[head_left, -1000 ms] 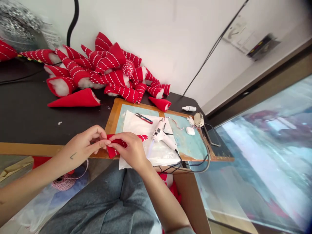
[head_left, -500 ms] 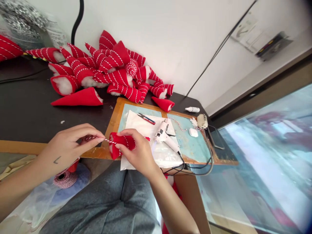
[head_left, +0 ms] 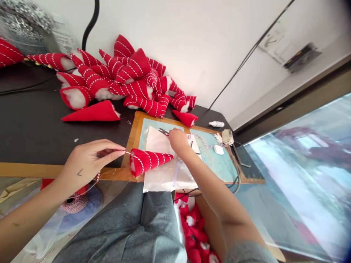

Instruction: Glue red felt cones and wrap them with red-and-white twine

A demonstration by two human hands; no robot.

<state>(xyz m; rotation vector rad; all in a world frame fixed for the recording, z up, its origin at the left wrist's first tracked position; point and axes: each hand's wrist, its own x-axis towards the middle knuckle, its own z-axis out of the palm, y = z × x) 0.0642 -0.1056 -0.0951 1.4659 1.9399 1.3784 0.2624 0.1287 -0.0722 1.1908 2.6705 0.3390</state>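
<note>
My left hand (head_left: 91, 157) pinches a red-and-white twisted cord (head_left: 133, 155) between thumb and fingertips, drawing it out from the wide end of a red felt cone (head_left: 145, 161). That cone lies on its side on a white sheet (head_left: 159, 182), with cord wound around it to the tip. My right hand (head_left: 179, 141) is closed over the handles of the thread snips (head_left: 163, 131); the blades stick out to its left and the fingers are partly hidden. The white glue gun is mostly hidden behind my right hand and forearm.
Cord-wound red cones (head_left: 131, 73) are piled against the wall, with a plain cone (head_left: 93, 111) in front. A cord spool (head_left: 74, 204) sits below at left. A box with red pieces (head_left: 196, 226) stands under the table. A white bottle (head_left: 216, 124) lies at right.
My right hand has let go of the cone and moved up and right to the thread snips. The cone now rests on the sheet. My left hand still pinches the cord, slightly further right.
</note>
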